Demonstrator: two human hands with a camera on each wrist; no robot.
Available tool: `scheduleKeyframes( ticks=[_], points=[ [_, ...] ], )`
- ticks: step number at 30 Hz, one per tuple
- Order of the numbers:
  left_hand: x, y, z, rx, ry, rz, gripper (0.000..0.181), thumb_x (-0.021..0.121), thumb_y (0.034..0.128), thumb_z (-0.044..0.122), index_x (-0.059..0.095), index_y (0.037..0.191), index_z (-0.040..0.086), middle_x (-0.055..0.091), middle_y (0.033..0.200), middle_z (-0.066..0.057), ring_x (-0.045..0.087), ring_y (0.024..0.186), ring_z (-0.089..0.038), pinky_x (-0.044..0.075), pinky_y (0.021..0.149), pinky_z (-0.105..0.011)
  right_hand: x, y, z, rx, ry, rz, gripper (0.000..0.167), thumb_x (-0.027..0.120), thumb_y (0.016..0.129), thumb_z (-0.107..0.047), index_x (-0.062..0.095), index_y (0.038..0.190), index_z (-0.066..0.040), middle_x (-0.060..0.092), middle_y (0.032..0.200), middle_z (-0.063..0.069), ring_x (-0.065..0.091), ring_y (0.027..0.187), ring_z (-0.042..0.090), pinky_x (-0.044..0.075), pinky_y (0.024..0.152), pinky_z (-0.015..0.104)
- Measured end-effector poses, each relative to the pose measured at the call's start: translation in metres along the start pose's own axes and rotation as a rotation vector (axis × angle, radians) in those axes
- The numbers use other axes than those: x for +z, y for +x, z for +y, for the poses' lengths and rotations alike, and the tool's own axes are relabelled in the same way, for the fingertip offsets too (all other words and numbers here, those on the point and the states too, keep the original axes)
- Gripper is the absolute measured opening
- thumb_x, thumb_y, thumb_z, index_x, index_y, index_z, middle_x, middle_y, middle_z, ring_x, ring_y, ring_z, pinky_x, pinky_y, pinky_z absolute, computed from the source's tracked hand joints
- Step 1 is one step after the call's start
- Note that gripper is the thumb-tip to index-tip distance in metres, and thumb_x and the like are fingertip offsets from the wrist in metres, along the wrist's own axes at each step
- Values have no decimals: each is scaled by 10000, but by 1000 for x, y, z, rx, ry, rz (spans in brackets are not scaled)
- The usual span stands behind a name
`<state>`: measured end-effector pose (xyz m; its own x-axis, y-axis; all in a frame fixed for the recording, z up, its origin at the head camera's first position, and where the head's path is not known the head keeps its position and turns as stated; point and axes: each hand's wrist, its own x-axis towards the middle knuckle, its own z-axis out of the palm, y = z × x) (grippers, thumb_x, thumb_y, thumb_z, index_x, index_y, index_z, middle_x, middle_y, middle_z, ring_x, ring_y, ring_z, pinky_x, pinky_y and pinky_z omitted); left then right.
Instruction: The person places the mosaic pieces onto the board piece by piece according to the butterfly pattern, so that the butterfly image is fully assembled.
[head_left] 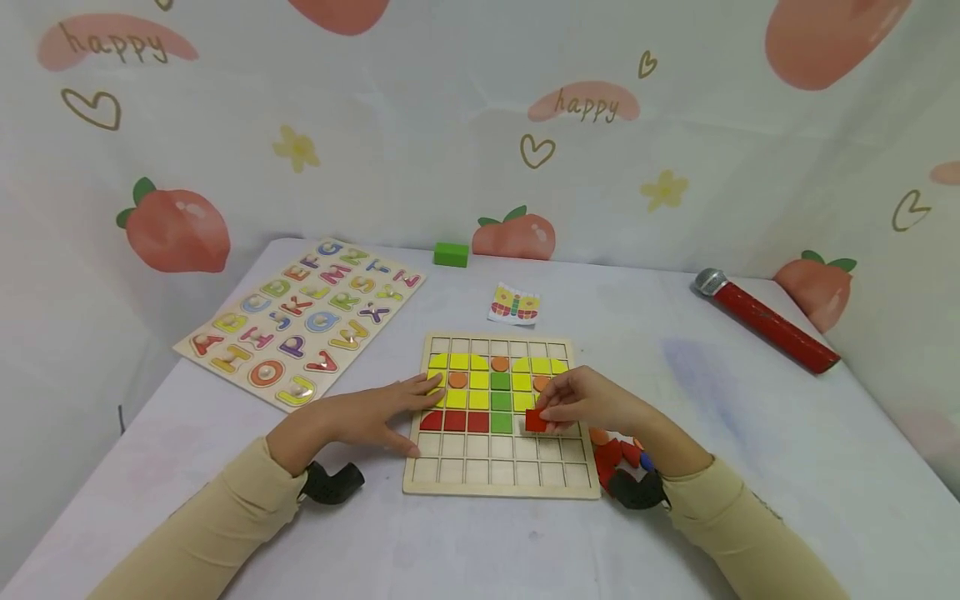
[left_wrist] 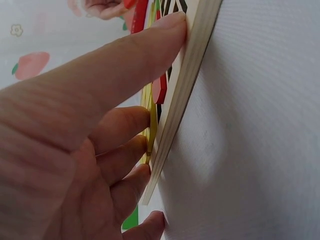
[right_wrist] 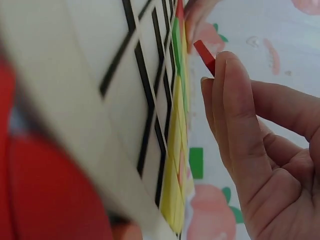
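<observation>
- Right hand (head_left: 588, 400), right of centre: thumb and fingers pinch a red square (head_left: 534, 420) at their tips.
- And there's the square, left of those fingers, just over the board (head_left: 502, 489), right of the green column (head_left: 501, 402); no long axis stands out.
- Left hand (head_left: 371, 412), left of centre, is farther away: fingers loosely extended, holding nothing, touching the board's left edge.

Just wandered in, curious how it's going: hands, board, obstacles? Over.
Left hand touching board. Right hand pinching red tile, raised above board. Board partly filled. Loose pieces beside it, seemingly out of the way.
</observation>
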<state>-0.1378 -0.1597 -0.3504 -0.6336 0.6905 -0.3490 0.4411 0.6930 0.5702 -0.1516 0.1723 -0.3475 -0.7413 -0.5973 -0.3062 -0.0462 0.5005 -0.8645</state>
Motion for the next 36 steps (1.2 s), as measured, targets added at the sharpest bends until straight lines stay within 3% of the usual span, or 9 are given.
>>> scheduleKeyframes(
  ticks=[5, 16, 23, 30, 36],
  points=[
    [0, 1, 1, 1, 7, -4, 801, 677, 831, 374, 266, 1478, 141, 110, 1580, -22, 31, 1462, -268, 144, 1163, -493, 5, 5, 1, 3, -20, 11, 204, 627, 878, -88, 628, 999, 77, 683, 881, 123, 664, 706, 123, 569, 725, 268],
    [-1, 2, 3, 4, 9, -9, 798, 683, 831, 353, 265, 1478, 143, 108, 1581, -23, 33, 1462, -266, 150, 1162, -492, 2, -4, -3, -8, -189, 23, 236, 664, 862, -218, 702, 1029, -56, 692, 981, 50, 576, 883, 147, 501, 798, 252],
    [-1, 2, 3, 12, 12, -7, 803, 677, 833, 365, 263, 1478, 125, 107, 1580, -45, 33, 1460, -284, 150, 1159, -499, -16, -31, 0, 66, -183, 79, 300, 659, 866, -236, 676, 1091, -37, 682, 1069, 85, 603, 939, 170, 534, 828, 286],
    [-1, 0, 3, -4, -5, 2, 804, 689, 824, 356, 276, 1474, 122, 119, 1578, -52, 41, 1459, -286, 151, 1160, -495, -33, -67, 26, 103, -131, 133, 386, 657, 864, -207, 613, 1161, 37, 669, 1074, 141, 636, 928, 189, 542, 775, 221],
    [0, 0, 1, 9, -4, 4, 809, 685, 825, 366, 269, 1476, 126, 119, 1578, -54, 39, 1459, -289, 149, 1159, -501, -36, -90, 46, 142, -130, 163, 360, 677, 847, -210, 632, 1111, 30, 672, 1009, 118, 632, 845, 147, 549, 738, 220]
  ],
)
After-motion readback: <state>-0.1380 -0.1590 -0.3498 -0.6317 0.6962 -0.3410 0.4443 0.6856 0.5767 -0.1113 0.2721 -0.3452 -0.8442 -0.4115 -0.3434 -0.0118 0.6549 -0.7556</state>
